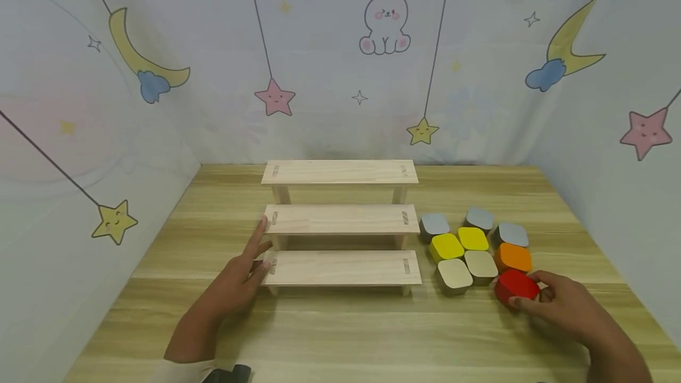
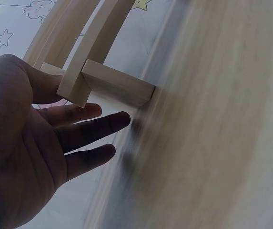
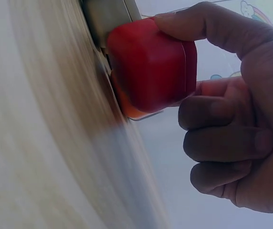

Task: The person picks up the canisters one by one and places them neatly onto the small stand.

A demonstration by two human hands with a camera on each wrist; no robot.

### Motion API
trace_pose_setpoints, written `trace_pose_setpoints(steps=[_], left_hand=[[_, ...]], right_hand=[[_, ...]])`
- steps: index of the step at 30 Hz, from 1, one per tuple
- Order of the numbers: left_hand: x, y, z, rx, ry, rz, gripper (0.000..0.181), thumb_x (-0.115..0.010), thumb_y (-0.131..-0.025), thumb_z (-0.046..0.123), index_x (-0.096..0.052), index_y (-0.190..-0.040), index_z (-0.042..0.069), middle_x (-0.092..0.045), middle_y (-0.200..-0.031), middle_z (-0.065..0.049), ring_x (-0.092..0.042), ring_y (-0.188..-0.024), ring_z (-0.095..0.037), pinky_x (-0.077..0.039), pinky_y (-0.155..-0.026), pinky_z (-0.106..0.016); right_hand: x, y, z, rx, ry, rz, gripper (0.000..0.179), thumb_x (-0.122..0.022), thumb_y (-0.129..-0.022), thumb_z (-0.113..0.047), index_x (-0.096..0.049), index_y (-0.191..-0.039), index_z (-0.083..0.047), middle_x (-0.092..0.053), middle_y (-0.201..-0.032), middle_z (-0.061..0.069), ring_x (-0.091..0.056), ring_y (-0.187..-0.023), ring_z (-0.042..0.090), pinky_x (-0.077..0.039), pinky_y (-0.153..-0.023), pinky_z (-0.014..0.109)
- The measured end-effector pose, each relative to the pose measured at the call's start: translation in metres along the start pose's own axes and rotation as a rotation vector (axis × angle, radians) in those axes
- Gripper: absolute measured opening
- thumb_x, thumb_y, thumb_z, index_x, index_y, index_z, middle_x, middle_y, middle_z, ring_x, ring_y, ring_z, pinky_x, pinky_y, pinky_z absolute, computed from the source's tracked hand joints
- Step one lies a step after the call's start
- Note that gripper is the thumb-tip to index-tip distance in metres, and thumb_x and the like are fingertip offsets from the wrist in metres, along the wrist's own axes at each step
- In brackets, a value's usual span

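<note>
My right hand [image 1: 566, 303] pinches a small red rounded-square box [image 3: 150, 67] between thumb and index finger; the other fingers curl into the palm. A seam runs round the box near one end. It is at the near right corner of a cluster of similar boxes, in front of an orange box [image 1: 513, 257]. On the left, my left hand [image 1: 236, 282] has its fingers spread out at the end of a three-step wooden rack [image 1: 340, 268]. In the left wrist view its thumb touches the end of a step [image 2: 74, 90], and the fingers extend below it.
Beside the rack's right end stand two cream boxes [image 1: 454, 273], two yellow boxes [image 1: 447, 247] and three grey boxes [image 1: 434, 224], close together. The wood-grain table [image 1: 340, 341] is bounded by a printed cloth backdrop [image 1: 330, 46] behind and at both sides.
</note>
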State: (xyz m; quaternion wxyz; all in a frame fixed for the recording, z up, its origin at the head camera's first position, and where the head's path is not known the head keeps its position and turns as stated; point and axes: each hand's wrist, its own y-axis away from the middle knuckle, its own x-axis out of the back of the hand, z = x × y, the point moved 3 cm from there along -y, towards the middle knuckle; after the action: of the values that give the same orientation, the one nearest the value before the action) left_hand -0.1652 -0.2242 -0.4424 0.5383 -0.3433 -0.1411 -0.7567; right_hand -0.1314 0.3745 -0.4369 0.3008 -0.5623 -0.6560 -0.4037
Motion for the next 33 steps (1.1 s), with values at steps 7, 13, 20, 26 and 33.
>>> trace_pose_setpoints(steps=[7, 13, 20, 26, 33], left_hand=[[0.000, 0.000, 0.000, 0.016, 0.003, -0.004, 0.086, -0.049, -0.116, 0.009, 0.009, -0.177, 0.022, -0.042, -0.163, -0.042, -0.068, -0.131, -0.056, -0.054, -0.109, -0.067], [-0.001, 0.000, -0.001, 0.021, -0.001, -0.003, 0.086, -0.049, -0.116, 0.007, 0.010, -0.177, 0.023, -0.043, -0.163, -0.042, -0.067, -0.131, -0.056, -0.054, -0.109, -0.067], [-0.001, 0.000, 0.002, 0.030, 0.004, -0.005, 0.087, -0.049, -0.115, 0.008, 0.010, -0.177, 0.022, -0.043, -0.162, -0.042, -0.067, -0.131, -0.056, -0.055, -0.109, -0.066], [-0.001, 0.001, 0.002, 0.032, 0.013, -0.008, 0.087, -0.050, -0.115, 0.007, 0.011, -0.177, 0.022, -0.042, -0.163, -0.042, -0.067, -0.132, -0.056, -0.055, -0.109, -0.065], [-0.002, -0.001, -0.002, 0.024, 0.009, -0.001, 0.086, -0.048, -0.116, 0.007, 0.010, -0.177, 0.023, -0.043, -0.163, -0.041, -0.067, -0.132, -0.055, -0.053, -0.111, -0.068]], right_hand=[[0.003, 0.001, 0.001, -0.023, -0.021, -0.039, 0.069, -0.076, -0.101, -0.044, -0.057, -0.145, 0.006, -0.068, -0.076, -0.001, -0.050, -0.066, 0.009, -0.038, -0.058, 0.024], [0.003, 0.008, -0.001, 0.022, -0.089, 0.006, 0.061, -0.080, -0.099, -0.032, -0.059, -0.142, 0.005, -0.065, -0.070, 0.000, -0.046, -0.059, 0.007, -0.037, -0.055, 0.024], [0.006, 0.013, -0.005, 0.088, -0.143, 0.068, 0.062, -0.085, -0.094, -0.016, -0.058, -0.143, 0.010, -0.060, -0.069, -0.004, -0.046, -0.060, 0.005, -0.037, -0.055, 0.023], [0.008, 0.016, -0.011, 0.142, -0.185, 0.124, 0.064, -0.084, -0.094, -0.009, -0.054, -0.145, 0.016, -0.058, -0.069, -0.005, -0.046, -0.060, 0.005, -0.037, -0.052, 0.025], [0.017, 0.015, -0.020, 0.275, -0.237, 0.212, 0.059, -0.081, -0.094, 0.000, -0.056, -0.144, 0.015, -0.056, -0.068, -0.009, -0.051, -0.060, 0.004, -0.038, -0.050, 0.026]])
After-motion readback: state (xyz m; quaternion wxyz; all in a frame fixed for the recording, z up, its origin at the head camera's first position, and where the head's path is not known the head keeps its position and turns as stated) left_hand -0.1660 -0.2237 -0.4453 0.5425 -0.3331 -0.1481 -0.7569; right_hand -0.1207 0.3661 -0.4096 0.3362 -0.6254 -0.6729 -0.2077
